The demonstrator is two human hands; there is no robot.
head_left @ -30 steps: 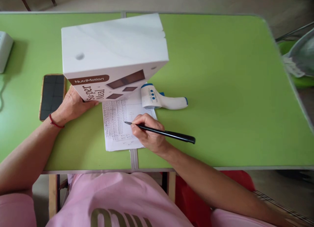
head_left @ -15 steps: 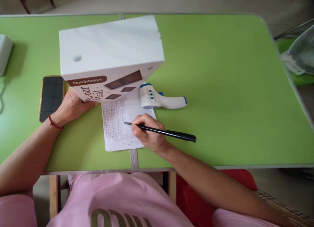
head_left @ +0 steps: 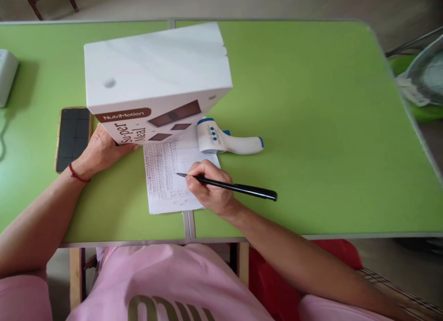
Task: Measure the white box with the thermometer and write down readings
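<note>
Green table (head_left: 328, 127): white box (head_left: 155, 67), marked "NutriMotion" and "Su-per Meal", at eleven o'clock from the paper (head_left: 162, 203), handwriting illegible; phone (head_left: 73, 140), between nine and ten; thermometer (head_left: 211, 136) overlapping at two. Left hand (head_left: 102, 150) beside box, fingers' state hidden. Right fingers (head_left: 197, 188) pinch pen (head_left: 254, 190), tip toward nine.

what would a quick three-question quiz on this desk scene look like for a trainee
1. Multiple choice: what does the right hand hold over the written-on paper?
a) phone
b) black pen
c) thermometer

2. True or false: the left hand is at a lower corner of the white box.

3. Fill in the blank: the brand word in the brown band on the white box reads ____.

Key: 1. b; 2. true; 3. NutriMotion
</note>
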